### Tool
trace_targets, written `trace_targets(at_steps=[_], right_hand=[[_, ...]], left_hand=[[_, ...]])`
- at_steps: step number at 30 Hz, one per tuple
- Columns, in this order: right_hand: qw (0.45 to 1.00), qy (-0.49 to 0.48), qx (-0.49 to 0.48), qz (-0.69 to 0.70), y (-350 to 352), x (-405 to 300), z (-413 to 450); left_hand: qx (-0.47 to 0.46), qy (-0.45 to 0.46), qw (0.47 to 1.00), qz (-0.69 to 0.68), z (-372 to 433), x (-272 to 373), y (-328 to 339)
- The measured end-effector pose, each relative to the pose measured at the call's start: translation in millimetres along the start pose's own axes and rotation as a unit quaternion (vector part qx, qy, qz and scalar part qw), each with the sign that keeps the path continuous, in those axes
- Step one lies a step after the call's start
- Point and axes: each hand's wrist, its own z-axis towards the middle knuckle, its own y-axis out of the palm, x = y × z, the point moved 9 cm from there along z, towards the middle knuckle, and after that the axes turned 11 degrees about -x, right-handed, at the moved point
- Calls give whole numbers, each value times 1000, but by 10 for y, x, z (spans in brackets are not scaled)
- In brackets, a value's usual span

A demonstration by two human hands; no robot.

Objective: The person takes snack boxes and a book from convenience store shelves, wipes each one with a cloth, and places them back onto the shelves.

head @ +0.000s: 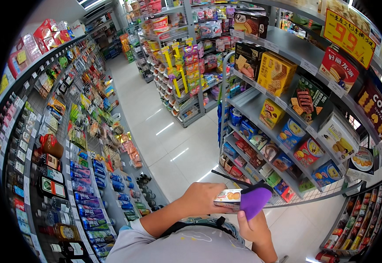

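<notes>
Close in front of my body, my left hand [204,197] grips a small white box with cookies pictured on it [228,198]. On the right, my right hand [251,227] pinches a purple cloth duster [257,201] with a dark edge, its thumb on the lower end. The duster's upper part touches or overlaps the right end of the box. A thin black strap or handle [230,178] runs from it up and to the left. How the fingers sit under the duster is hidden.
To my right stands a metal shelf [256,111] of boxed biscuits, some upright, some leaning. A long shelf of cans, bottles and snack packs [89,184] curves along my left. Tiled floor [174,144] lies between them, with a snack rack [181,82] ahead and another product rack [358,217] at lower right.
</notes>
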Motion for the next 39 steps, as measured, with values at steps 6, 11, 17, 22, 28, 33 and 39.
trace_targets(at_steps=[6, 11, 17, 22, 28, 33, 39], right_hand=[[919, 184, -58, 344, 199, 641, -410], [717, 382, -49, 581, 786, 1228, -967], [558, 387, -30, 734, 1232, 1534, -869], [501, 336, -69, 795, 1353, 1301, -323], [649, 382, -47, 656, 1070, 1163, -186], [813, 419, 116, 388, 367, 939, -167], [905, 381, 167, 90, -78, 515, 421]], left_hand=[[-87, 49, 994, -44, 18, 64, 191], [-177, -2, 979, -96, 69, -122, 496], [-55, 222, 970, -77, 374, 16, 163], [-201, 294, 934, -1, 673, 126, 116], [-237, 259, 913, -206, 871, -357, 101], [-259, 212, 928, -166, 1099, -597, -102], [-263, 143, 952, -63, 1380, -839, 135]])
